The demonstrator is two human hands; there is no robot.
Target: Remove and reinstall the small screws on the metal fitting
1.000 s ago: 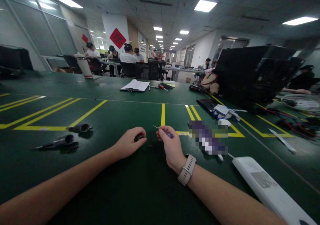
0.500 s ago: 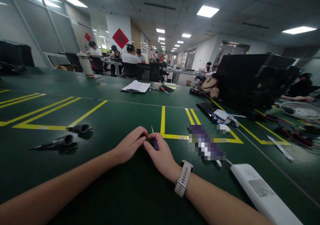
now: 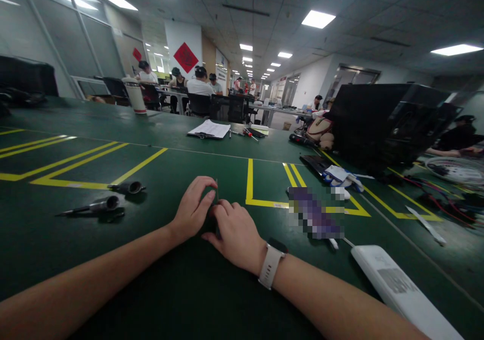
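Observation:
A small screwdriver [image 3: 217,191] stands nearly upright between my hands, its thin metal shaft showing and its handle mostly hidden. My right hand [image 3: 237,233], with a pale watch strap [image 3: 270,267] on the wrist, is closed around the handle, palm down and thumb out to the left. My left hand [image 3: 192,209] is curled, with forefinger and thumb beside the shaft; what its fingers hold, if anything, is hidden. To the left lie two dark metal tool parts, a cup-ended piece [image 3: 130,187] and a pointed piece [image 3: 91,207].
A white power strip [image 3: 401,284] lies at lower right beside a blurred-out purple object [image 3: 315,214]. Gloves [image 3: 342,176], a black case [image 3: 389,123] and wires stand further right. A clipboard [image 3: 209,129], a red screwdriver [image 3: 249,133] and a cup [image 3: 135,97] are at the back.
My right hand has turned palm down over the screwdriver, hiding its purple handle. The shaft has shifted left, and my left hand has lifted its fingers and moved slightly up.

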